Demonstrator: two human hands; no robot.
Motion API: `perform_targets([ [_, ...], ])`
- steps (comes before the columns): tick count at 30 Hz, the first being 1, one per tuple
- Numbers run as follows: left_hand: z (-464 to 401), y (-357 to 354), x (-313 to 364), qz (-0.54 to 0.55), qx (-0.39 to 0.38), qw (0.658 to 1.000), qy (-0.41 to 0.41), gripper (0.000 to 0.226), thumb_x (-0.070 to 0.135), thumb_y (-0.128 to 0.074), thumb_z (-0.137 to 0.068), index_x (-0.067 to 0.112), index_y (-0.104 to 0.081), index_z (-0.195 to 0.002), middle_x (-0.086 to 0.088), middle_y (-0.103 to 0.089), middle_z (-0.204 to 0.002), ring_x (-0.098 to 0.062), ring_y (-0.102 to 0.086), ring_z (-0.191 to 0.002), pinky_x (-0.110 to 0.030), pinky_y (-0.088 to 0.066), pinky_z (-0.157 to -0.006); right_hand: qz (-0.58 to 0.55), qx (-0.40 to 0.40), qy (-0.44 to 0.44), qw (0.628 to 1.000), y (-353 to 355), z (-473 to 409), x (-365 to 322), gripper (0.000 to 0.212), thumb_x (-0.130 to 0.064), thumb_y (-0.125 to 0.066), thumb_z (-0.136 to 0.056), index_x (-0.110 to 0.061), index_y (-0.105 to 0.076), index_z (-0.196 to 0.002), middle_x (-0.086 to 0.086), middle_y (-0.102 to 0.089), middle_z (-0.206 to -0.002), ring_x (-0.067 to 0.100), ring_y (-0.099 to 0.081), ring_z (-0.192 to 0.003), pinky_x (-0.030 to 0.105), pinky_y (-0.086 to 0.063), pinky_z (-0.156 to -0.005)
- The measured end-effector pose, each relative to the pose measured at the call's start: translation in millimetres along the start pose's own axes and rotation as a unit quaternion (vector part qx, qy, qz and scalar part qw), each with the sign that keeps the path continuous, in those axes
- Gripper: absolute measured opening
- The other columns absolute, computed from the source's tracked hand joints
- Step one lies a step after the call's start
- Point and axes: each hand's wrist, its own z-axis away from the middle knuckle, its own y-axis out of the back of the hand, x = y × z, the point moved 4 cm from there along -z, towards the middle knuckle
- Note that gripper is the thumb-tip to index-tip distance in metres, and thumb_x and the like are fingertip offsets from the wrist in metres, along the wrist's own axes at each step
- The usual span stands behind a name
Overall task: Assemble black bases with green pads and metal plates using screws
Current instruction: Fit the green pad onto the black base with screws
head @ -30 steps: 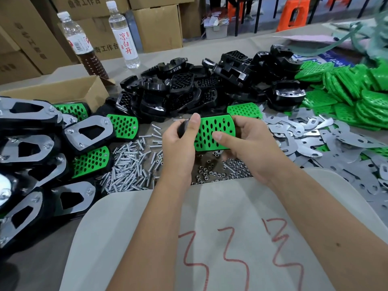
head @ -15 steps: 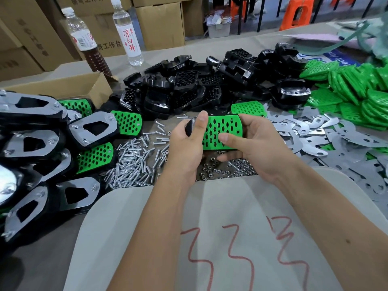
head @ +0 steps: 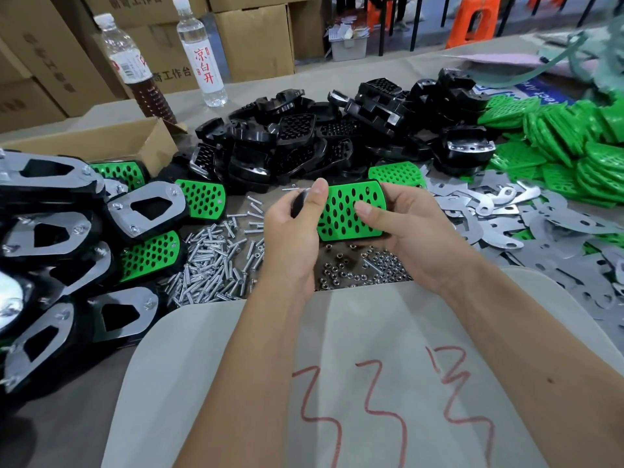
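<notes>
Finished units point(head: 145, 207) stacked far L. L hand point(head: 293, 238) grips black base point(head: 299, 202) end, thumb on top; R hand point(head: 415, 231) clamps green pad point(head: 351, 211) onto it, held above loose screws point(head: 209, 258) & nuts point(head: 368, 268). Risk: pad seats skewed, so screw holes likely won't line up w/ base

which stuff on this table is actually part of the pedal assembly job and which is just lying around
Part of the job:
- green perforated pad on a black base, held by left hand and right hand
- heap of black plastic bases
- stacked green pads
- flat metal plates
- silver screws
- small nuts

Just lying about:
- two plastic bottles
- open cardboard box
</notes>
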Motion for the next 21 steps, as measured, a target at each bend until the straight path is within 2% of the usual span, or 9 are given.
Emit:
perform_targets([
  [2,-0.3,0.0,0.0,0.002,0.018,1.0,-0.001,0.03,0.034,-0.069,-0.1,0.004,-0.071,-0.094,-0.015,-0.073,-0.09,-0.034,-0.07,-0.086,-0.067,-0.057,-0.086,0.007,-0.002,-0.004,1.0,0.0,0.1,0.2,0.023,-0.009,-0.059,-0.101,-0.004,-0.069,-0.122,0.017,-0.075,-0.117,0.035,-0.073,-0.111,0.044,-0.062,-0.087],
  [4,-0.4,-0.7,-0.8,0.015,0.028,0.999,-0.001,0.028,0.032,-0.071,-0.099,0.005,-0.071,-0.092,-0.015,-0.072,-0.089,-0.033,-0.07,-0.085,-0.069,-0.057,-0.086,0.0,0.012,0.004,1.0,0.2,-0.1,-1.3,0.025,-0.005,-0.06,-0.1,-0.006,-0.069,-0.124,0.016,-0.076,-0.116,0.034,-0.073,-0.11,0.043,-0.062,-0.086],
  [6,-0.4,-3.3,-2.4,0.031,0.035,0.999,0.0,0.024,0.029,-0.073,-0.098,0.01,-0.071,-0.084,-0.013,-0.07,-0.087,-0.031,-0.068,-0.083,-0.065,-0.058,-0.084,0.004,0.05,0.028,0.998,4.0,-0.9,-3.4,0.03,0.0,-0.065,-0.095,-0.008,-0.069,-0.124,0.012,-0.077,-0.11,0.029,-0.075,-0.102,0.037,-0.063,-0.08],
  [8,-1.4,-3.9,-4.9,0.044,0.036,0.998,0.003,0.022,0.028,-0.073,-0.097,0.012,-0.07,-0.082,-0.011,-0.07,-0.085,-0.028,-0.068,-0.08,-0.055,-0.06,-0.078,0.006,0.056,0.044,0.997,5.5,-1.9,-4.9,0.033,-0.001,-0.07,-0.09,-0.01,-0.07,-0.122,0.009,-0.078,-0.104,0.026,-0.076,-0.095,0.03,-0.061,-0.075],
  [11,-1.4,-3.9,-4.6,0.081,0.016,0.996,0.026,0.028,0.035,-0.076,-0.089,0.008,-0.071,-0.093,-0.009,-0.074,-0.085,-0.023,-0.072,-0.075,-0.041,-0.061,-0.067,-0.018,0.015,0.041,0.999,6.8,-2.6,-6.2,0.04,-0.008,-0.073,-0.083,-0.009,-0.068,-0.123,0.01,-0.078,-0.105,0.025,-0.075,-0.098,0.031,-0.061,-0.079],
  [14,-0.6,-4.6,-4.2,0.08,0.0,0.996,0.034,0.036,0.041,-0.076,-0.085,0.007,-0.072,-0.096,-0.009,-0.075,-0.086,-0.022,-0.073,-0.076,-0.041,-0.062,-0.067,-0.036,0.003,0.035,0.999,10.6,-4.1,-5.7,0.04,-0.007,-0.071,-0.083,-0.007,-0.068,-0.123,0.012,-0.077,-0.109,0.025,-0.074,-0.101,0.034,-0.061,-0.084],
  [16,-0.5,-5.1,-5.2,0.058,0.016,0.998,0.015,0.029,0.038,-0.073,-0.094,0.01,-0.071,-0.09,-0.008,-0.073,-0.085,-0.023,-0.071,-0.077,-0.043,-0.061,-0.069,-0.036,0.006,0.027,0.999,11.3,-4.7,-3.6,0.04,-0.007,-0.071,-0.085,-0.006,-0.068,-0.124,0.014,-0.077,-0.112,0.027,-0.074,-0.102,0.035,-0.062,-0.085],
  [18,-0.9,-4.7,-4.1,0.026,0.048,0.998,-0.024,0.027,0.038,-0.072,-0.096,0.02,-0.069,-0.077,-0.001,-0.07,-0.078,-0.021,-0.067,-0.076,-0.042,-0.058,-0.067,-0.032,0.009,0.019,0.999,11.0,-5.6,-0.6,0.038,-0.009,-0.069,-0.088,-0.004,-0.068,-0.125,0.017,-0.076,-0.117,0.031,-0.074,-0.107,0.039,-0.062,-0.088],
  [21,-2.0,-2.1,0.6,-0.015,0.087,0.991,-0.101,0.025,0.042,-0.071,-0.09,0.025,-0.067,-0.073,0.012,-0.066,-0.071,-0.008,-0.062,-0.071,-0.029,-0.053,-0.065,-0.023,0.019,0.009,1.0,10.9,-6.9,1.1,0.031,-0.01,-0.062,-0.098,0.002,-0.067,-0.126,0.019,-0.074,-0.121,0.034,-0.071,-0.115,0.046,-0.059,-0.098],
])
